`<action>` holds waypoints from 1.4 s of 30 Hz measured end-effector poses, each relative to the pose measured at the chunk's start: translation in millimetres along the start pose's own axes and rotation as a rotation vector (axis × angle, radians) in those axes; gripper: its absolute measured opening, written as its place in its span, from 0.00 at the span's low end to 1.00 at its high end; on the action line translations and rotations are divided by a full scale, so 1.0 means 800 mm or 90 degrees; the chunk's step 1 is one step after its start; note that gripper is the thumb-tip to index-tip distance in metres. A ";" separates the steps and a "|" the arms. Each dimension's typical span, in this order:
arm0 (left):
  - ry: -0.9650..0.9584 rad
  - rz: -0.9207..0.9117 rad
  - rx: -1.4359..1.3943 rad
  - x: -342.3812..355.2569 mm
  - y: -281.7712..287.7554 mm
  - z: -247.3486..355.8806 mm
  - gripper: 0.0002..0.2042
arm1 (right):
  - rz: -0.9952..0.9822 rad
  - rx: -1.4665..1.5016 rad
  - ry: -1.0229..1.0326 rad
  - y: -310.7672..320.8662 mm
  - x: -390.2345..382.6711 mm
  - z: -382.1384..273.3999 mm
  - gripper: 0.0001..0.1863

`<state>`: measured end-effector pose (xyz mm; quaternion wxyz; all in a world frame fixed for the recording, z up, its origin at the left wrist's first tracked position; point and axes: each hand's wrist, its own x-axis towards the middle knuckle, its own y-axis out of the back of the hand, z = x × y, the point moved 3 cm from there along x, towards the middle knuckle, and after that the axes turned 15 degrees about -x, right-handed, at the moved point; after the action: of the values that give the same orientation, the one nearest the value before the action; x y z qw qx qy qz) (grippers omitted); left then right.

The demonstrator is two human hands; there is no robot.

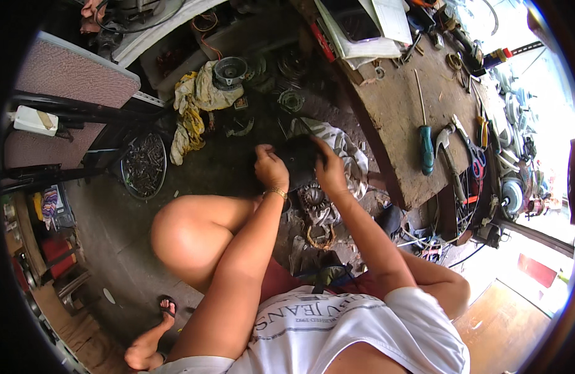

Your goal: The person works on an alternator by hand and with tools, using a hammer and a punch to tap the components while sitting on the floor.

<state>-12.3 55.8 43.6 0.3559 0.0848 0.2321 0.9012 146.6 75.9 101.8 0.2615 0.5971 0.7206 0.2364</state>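
My left hand (272,171) and my right hand (330,169) grip a dark, flat-looking piece (298,163) from its two sides, fingers closed on its edges. It is too dark to tell its kind. Right behind it and to the right lies a crumpled white striped cloth (349,149) on the floor. Below the hands, nearer my body, sits a round metal part with a toothed look (315,198), and a ring of coiled wire (321,235) lies closer still.
A wooden bench (387,118) on the right bears a green-handled screwdriver (426,149), a hammer (448,156) and scissors (476,163). To the left stand a bowl of small metal pieces (144,167) and a yellow-stained rag (189,118) beneath a grey round housing (230,71).
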 end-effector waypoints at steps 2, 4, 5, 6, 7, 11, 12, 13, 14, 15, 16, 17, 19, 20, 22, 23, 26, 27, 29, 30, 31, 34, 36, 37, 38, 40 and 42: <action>0.031 0.000 0.032 0.029 0.002 0.004 0.07 | -0.031 0.027 0.015 -0.001 0.018 -0.009 0.24; 0.057 -0.010 0.032 0.022 0.013 -0.010 0.07 | -0.053 -0.003 0.007 0.009 -0.018 -0.016 0.24; 0.047 0.007 0.004 0.021 0.016 -0.013 0.07 | -0.049 -0.037 0.025 0.033 -0.044 -0.022 0.24; 0.047 0.015 -0.011 0.014 0.023 -0.022 0.07 | -0.105 -0.022 -0.038 0.060 -0.067 -0.027 0.24; 0.039 0.027 -0.014 0.017 0.027 -0.029 0.07 | -0.119 -0.069 -0.016 0.089 -0.090 -0.032 0.25; 0.014 0.016 0.025 0.016 0.027 -0.026 0.06 | -0.192 -0.042 -0.081 0.090 -0.089 -0.039 0.25; 0.012 -0.013 0.031 0.010 0.014 -0.017 0.06 | -0.171 -0.069 -0.145 0.051 -0.068 -0.021 0.25; 0.007 -0.036 0.040 0.001 0.006 -0.010 0.06 | -0.109 -0.041 -0.087 0.015 -0.044 -0.005 0.24; 0.006 -0.034 0.041 0.000 0.000 -0.002 0.06 | -0.047 -0.016 -0.011 -0.003 -0.017 0.004 0.23; 0.010 -0.020 0.050 0.013 0.000 -0.004 0.06 | -0.013 0.006 0.037 -0.010 0.007 0.006 0.23; 0.026 -0.029 0.070 0.015 0.010 -0.013 0.06 | 0.016 0.025 0.058 -0.016 0.006 0.009 0.22; 0.010 -0.053 0.087 0.027 0.006 -0.016 0.06 | 0.048 0.042 0.077 -0.016 -0.007 0.014 0.22; -0.013 -0.011 0.039 0.022 0.017 -0.028 0.06 | -0.032 -0.059 0.090 0.024 -0.042 -0.010 0.22; -0.018 -0.001 0.019 0.014 0.019 -0.035 0.06 | -0.075 -0.058 0.044 0.055 -0.066 -0.023 0.23; 0.023 -0.001 0.027 0.010 0.027 -0.027 0.06 | -0.133 -0.042 0.004 0.110 -0.110 -0.030 0.25; 0.014 -0.008 0.029 0.005 0.030 -0.030 0.06 | -0.127 -0.043 0.012 0.119 -0.121 -0.035 0.25; -0.015 -0.014 0.036 0.011 0.014 -0.017 0.06 | -0.098 -0.110 -0.064 0.055 -0.079 -0.009 0.26; -0.021 -0.026 0.041 0.001 0.007 -0.010 0.06 | -0.038 -0.092 -0.023 0.014 -0.050 0.006 0.25; -0.008 -0.004 0.040 0.009 0.001 -0.006 0.07 | 0.014 -0.053 0.050 -0.011 0.008 0.010 0.24; 0.012 -0.003 0.050 0.009 0.009 -0.010 0.07 | -0.003 -0.034 0.045 -0.018 0.011 0.006 0.24; 0.026 -0.027 0.091 0.022 0.007 -0.004 0.06 | 0.026 -0.018 0.077 -0.010 0.013 0.006 0.23; -0.021 -0.001 0.038 0.008 0.021 -0.025 0.07 | -0.121 -0.052 -0.012 0.062 -0.063 -0.028 0.22; 0.009 0.013 0.024 0.007 0.029 -0.031 0.07 | -0.135 -0.063 0.005 0.116 -0.108 -0.035 0.23; 0.005 0.007 0.036 0.002 0.031 -0.034 0.07 | -0.196 -0.045 -0.077 0.132 -0.116 -0.047 0.23; -0.011 0.004 0.043 0.008 0.028 -0.031 0.07 | -0.203 -0.047 -0.108 0.122 -0.105 -0.047 0.23; -0.047 0.000 0.033 0.008 0.021 -0.032 0.08 | -0.170 -0.079 -0.137 0.071 -0.072 -0.034 0.23; -0.054 -0.025 0.032 -0.002 -0.003 -0.005 0.08 | -0.006 -0.050 -0.011 0.000 -0.015 0.023 0.23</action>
<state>-11.1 55.0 38.9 0.3812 0.1271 0.2409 0.8835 160.8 64.3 89.3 0.2920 0.5848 0.7115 0.2579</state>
